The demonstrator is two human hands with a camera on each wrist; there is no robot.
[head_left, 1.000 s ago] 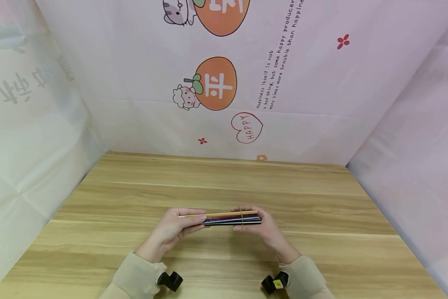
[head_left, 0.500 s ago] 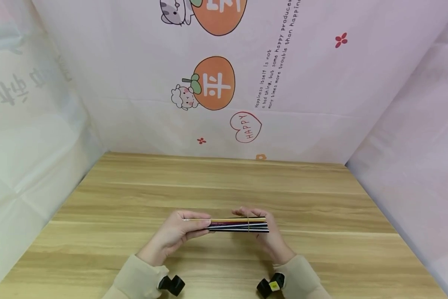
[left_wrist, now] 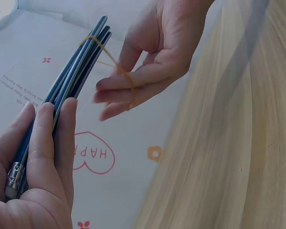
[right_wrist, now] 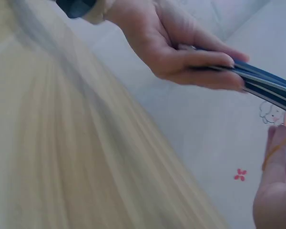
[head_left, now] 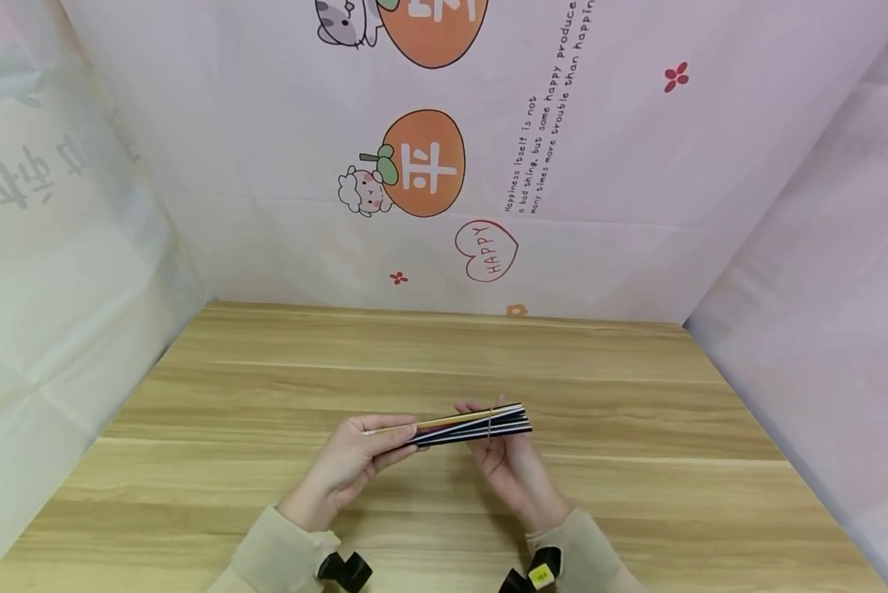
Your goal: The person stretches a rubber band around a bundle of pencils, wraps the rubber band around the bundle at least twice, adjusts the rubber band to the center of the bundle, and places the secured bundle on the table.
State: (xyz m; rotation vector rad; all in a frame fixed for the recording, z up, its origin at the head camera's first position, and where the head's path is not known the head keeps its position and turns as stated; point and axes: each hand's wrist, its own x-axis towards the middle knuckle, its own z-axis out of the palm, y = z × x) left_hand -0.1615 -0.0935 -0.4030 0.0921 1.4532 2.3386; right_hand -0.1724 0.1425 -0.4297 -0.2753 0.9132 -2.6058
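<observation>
A bundle of pencils (head_left: 468, 426), mostly dark with a yellow one along the top in the head view, lies across the front of both hands. My left hand (head_left: 351, 457) grips the bundle at its left end, thumb over the near side. A metal ferrule and eraser (left_wrist: 14, 179) show by its palm in the left wrist view. An orange rubber band (left_wrist: 115, 62) passes round the pencils near their far end and stretches out to my right hand (left_wrist: 159, 67). Its nearly straight fingers (left_wrist: 126, 86) are inside the loop, beside the pencils.
A wood-grain table (head_left: 444, 362) lies beneath both hands. Printed white cloth (head_left: 600, 263) stands behind it, with more cloth at the left and right sides. Black wrist cameras (head_left: 345, 570) sit at both sleeves.
The right hand no longer holds the pencils' right end and now draws the rubber band off beside them. The bundle dipped slightly, then its right end tilted up; the left hand keeps its grip.
</observation>
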